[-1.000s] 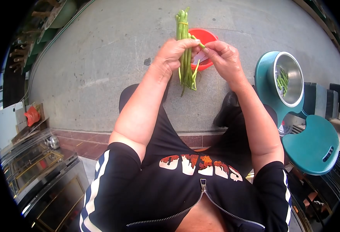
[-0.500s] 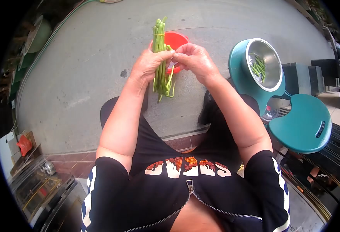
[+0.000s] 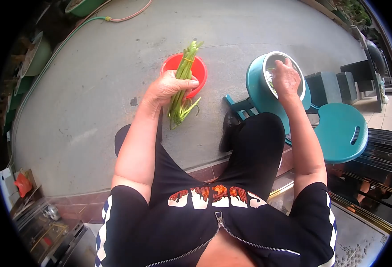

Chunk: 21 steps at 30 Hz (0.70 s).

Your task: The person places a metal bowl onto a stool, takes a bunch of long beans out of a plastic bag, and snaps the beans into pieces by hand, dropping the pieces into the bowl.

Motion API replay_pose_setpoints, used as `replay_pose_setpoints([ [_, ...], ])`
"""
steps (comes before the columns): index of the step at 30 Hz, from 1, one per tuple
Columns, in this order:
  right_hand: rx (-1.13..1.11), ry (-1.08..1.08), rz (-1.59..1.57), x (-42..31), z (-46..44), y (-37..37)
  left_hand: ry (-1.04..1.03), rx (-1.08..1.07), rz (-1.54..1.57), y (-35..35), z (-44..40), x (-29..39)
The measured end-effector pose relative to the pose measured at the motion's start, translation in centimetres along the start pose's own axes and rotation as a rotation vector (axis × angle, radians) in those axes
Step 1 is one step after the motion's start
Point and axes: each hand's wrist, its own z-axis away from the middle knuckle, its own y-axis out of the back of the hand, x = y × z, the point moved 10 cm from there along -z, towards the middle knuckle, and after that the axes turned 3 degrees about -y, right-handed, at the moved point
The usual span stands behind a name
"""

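My left hand (image 3: 167, 88) is closed round a bundle of green long beans (image 3: 185, 69), bound near its upper end by a yellowish band. The bundle slants over a red bucket (image 3: 199, 70), and a few loose bean ends hang below my fist. Over on the right, my right hand (image 3: 287, 79) reaches over the rim of a metal bowl (image 3: 299, 93). Its fingers are bent but apart over the bowl, with nothing plainly seen between them. Some pale and green bits show beside the fingers, the rest of the contents being covered by the hand.
The bowl stands on a teal stool (image 3: 255, 80), with a second teal seat (image 3: 340, 133) beside it. Dark grey blocks (image 3: 325, 91) sit farther right. A hose (image 3: 82, 26) runs along the left of the concrete floor, past green planters (image 3: 38, 55).
My right hand has left the bean bundle and moved right to the metal bowl. The left hand still holds the bundle, now lower in view and tilted. The camera view has shifted.
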Motion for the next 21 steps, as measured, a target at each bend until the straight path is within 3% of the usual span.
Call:
replay_pose_setpoints([
  [2,0.213,0.165,-0.375,-2.5,1.5,1.1,0.028,0.005,-0.004,-0.1,0.4,0.0],
  [3,0.116,0.248,-0.608,-5.0,2.0,1.4,0.005,-0.002,-0.029,-0.1,0.4,0.1],
  [5,-0.353,0.09,-1.1,-10.1,3.3,-0.5,0.01,-0.022,-0.03,-0.4,0.6,0.3],
  [6,-0.447,0.109,-1.259,-13.0,3.9,0.2,0.004,-0.042,-0.034,-0.4,0.6,0.2],
  [10,-0.733,0.273,-1.387,-20.6,5.2,-1.5,0.002,-0.088,0.033,0.2,0.7,0.0],
  [14,-0.707,0.13,-1.635,-21.2,4.2,-4.0,0.036,0.006,0.037,1.6,1.1,-0.1],
  [17,-0.811,0.161,-1.718,-21.3,4.0,-3.2,-0.038,0.128,0.115,2.3,1.6,1.0],
  [21,-0.796,0.03,-1.775,-19.5,3.3,-3.4,-0.055,0.131,-0.041,2.9,1.8,1.5],
])
